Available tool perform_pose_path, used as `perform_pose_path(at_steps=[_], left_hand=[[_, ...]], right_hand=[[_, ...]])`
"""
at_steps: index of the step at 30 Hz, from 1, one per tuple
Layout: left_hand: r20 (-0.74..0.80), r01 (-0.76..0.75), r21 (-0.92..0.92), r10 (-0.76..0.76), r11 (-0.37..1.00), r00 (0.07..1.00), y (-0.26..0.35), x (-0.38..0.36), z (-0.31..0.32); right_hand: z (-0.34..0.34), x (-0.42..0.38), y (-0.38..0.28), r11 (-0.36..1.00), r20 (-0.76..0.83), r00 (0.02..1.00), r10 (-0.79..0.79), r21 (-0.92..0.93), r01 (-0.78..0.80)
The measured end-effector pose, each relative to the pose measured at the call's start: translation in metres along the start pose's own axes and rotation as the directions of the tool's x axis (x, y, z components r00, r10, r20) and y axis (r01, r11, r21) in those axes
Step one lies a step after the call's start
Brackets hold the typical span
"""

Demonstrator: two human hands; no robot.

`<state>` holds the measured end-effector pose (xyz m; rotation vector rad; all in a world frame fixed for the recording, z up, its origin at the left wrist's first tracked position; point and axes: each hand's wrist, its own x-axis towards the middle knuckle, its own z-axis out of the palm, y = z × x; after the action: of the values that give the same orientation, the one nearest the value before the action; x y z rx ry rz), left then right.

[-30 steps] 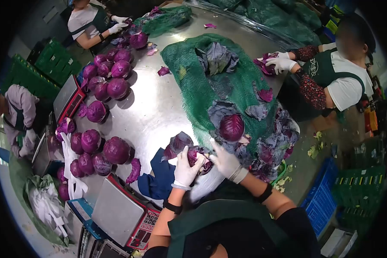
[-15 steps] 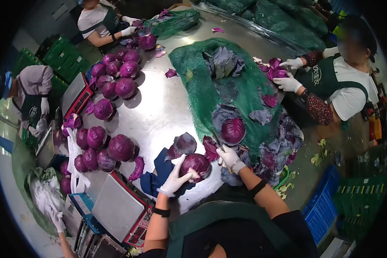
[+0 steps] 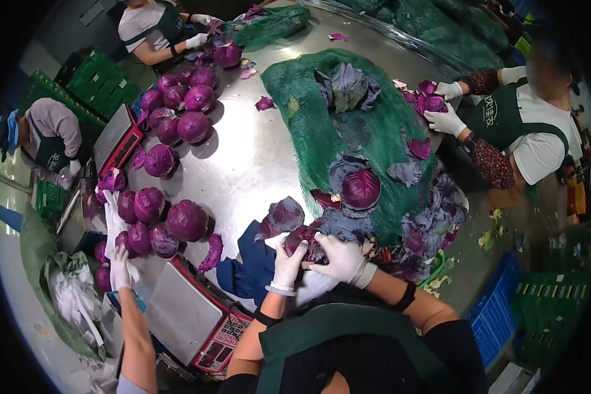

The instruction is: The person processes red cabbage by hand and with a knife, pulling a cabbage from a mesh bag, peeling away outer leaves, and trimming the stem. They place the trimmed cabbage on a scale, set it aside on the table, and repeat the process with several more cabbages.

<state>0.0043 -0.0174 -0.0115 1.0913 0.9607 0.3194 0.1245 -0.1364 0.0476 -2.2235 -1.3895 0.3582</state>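
The right hand [image 3: 340,259] has joined the left hand [image 3: 287,264] on a red cabbage [image 3: 304,242], both with fingers curled against it, near the steel counter's [image 3: 236,161] near edge.

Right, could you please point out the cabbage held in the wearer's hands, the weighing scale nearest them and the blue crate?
Held cabbage [image 3: 302,235]: head view, on its purple outer leaves.
Weighing scale [image 3: 182,314]: head view, on its flat metal plate.
Blue crate [image 3: 491,316]: head view, near the middle of its visible part.
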Motion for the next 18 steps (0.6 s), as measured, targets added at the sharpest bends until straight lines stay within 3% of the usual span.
perform_pose_path(at_steps=[2,4,6,8,10,12,14,15,16,17,18], left_hand=[[0.043,-0.075,0.06,0.072,0.995,0.996,0.001,0.003,-0.002],[0.072,-0.029,-0.085,0.035,0.996,0.997,-0.005,0.006,-0.014],[0.377,0.423,-0.409,-0.272,0.809,0.885,0.003,0.004,-0.031],[0.508,0.519,-0.522,-0.241,0.677,0.827,0.021,-0.007,-0.023],[0.388,0.461,-0.603,-0.265,0.651,0.883,0.029,-0.015,-0.007],[0.351,0.421,-0.692,-0.236,0.587,0.906,0.037,-0.016,0.007],[0.321,0.329,-0.784,-0.11,0.526,0.941,0.037,-0.017,0.018],[0.324,0.328,-0.786,-0.102,0.524,0.941,0.031,-0.013,0.019],[0.392,0.393,-0.86,-0.073,0.326,0.917,0.02,-0.008,0.018],[0.45,0.451,-0.885,-0.033,0.116,0.892,0.032,-0.011,0.022],[0.319,0.341,-0.9,-0.122,0.271,0.94,0.04,-0.02,0.033]], right_hand=[[0.016,0.002,0.016,0.963,-0.111,0.993,0.045,0.271,-0.014],[0.001,0.016,0.049,0.944,-0.182,0.974,0.135,0.321,-0.071],[-0.003,0.03,0.1,0.898,-0.131,0.921,0.367,0.307,-0.315],[-0.029,0.032,0.086,0.937,-0.285,0.896,0.342,0.176,-0.302],[-0.025,0.029,0.067,0.977,-0.4,0.911,0.1,0.213,-0.014],[-0.031,0.021,0.026,0.937,-0.254,0.966,0.052,0.348,0.041],[-0.018,0.017,0.002,0.955,-0.295,0.955,-0.032,0.274,0.117],[-0.018,0.014,-0.009,0.959,-0.191,0.981,0.026,0.281,0.029],[-0.006,0.016,-0.011,0.969,-0.233,0.972,-0.002,0.24,0.059],[-0.013,0.019,-0.023,0.978,-0.069,0.991,0.114,0.183,-0.1],[-0.021,0.021,-0.033,0.964,0.089,0.967,0.239,0.102,-0.247]])
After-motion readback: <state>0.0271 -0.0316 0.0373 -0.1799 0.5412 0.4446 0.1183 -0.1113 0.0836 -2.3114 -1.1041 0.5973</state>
